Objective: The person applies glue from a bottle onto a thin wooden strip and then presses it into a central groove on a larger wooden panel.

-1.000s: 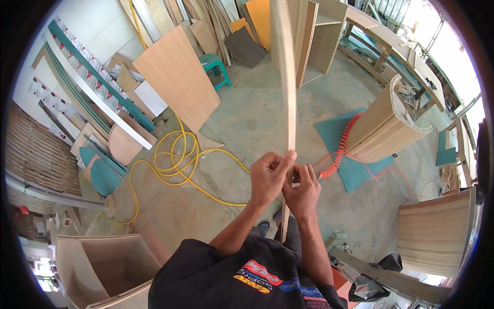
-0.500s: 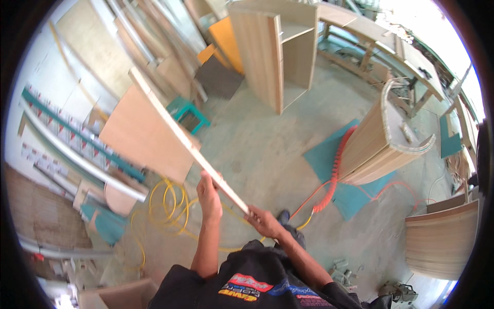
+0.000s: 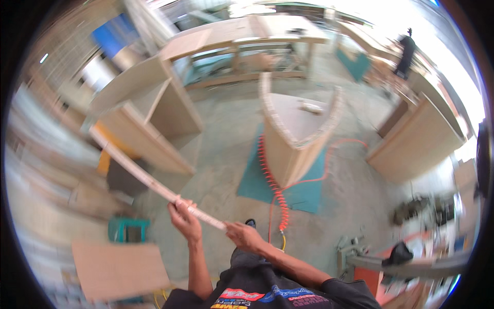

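A long, thin wooden strip (image 3: 135, 169) slants from the upper left down to my hands. Partway along it, my left hand (image 3: 185, 219) is closed round the strip, thumb near its upper side. At the strip's near end, my right hand (image 3: 244, 236) grips it with the fingers wrapped. The strip is held in the air, its far end passing in front of a wooden cabinet (image 3: 116, 110) with open shelves. Straight ahead of me, a pointed, curved wooden piece (image 3: 293, 154) stands on a teal sheet (image 3: 250, 177) on the floor.
A red coiled air hose (image 3: 282, 208) lies beside the curved piece. Another curved wooden piece (image 3: 419, 136) stands at right. A long workbench (image 3: 226, 37) runs along the back. A teal stool (image 3: 119, 229) and a brown board (image 3: 121, 270) are at lower left. A person (image 3: 405, 54) is far off.
My view has swung to the right, bringing the curved piece to the middle. Both hands still hold the strip, which has swung along with me.
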`<state>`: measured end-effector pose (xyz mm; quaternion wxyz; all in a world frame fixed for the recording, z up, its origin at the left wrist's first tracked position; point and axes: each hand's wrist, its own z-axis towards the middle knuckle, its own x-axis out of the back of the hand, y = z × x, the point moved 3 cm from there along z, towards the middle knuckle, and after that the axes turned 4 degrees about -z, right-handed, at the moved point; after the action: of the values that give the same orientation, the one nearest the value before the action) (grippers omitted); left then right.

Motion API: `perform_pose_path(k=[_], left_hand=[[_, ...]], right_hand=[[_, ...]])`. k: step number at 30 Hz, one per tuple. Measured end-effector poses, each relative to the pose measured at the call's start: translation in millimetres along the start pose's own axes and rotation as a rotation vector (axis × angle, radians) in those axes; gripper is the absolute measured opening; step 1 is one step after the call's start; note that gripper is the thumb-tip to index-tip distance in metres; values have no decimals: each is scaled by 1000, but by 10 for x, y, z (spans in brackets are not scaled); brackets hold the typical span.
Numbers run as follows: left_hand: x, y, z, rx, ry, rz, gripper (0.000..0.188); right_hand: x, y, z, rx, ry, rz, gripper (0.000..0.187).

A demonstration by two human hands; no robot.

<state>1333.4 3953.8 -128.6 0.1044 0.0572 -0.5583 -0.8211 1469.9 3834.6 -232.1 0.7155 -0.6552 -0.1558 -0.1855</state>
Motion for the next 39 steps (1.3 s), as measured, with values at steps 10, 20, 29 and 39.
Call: perform_pose_path(k=[10,20,29,39], left_hand=[[-2517,-51,578,272,-769,-375,28],[-4407,543,311,159,-1289,-539,34],[-5897,890,-895,-130,-1587,-499,41],[-7722,1904,-2794,-57,-1789,-580,41]], right_hand=[[1667,676,498,-204,450,-99,45],[2842,732,143,-405,907,-137,46],[3786,1714,-594,-305,1152,32,47],[5586,2425,-1928,-361,1347,103,48]])
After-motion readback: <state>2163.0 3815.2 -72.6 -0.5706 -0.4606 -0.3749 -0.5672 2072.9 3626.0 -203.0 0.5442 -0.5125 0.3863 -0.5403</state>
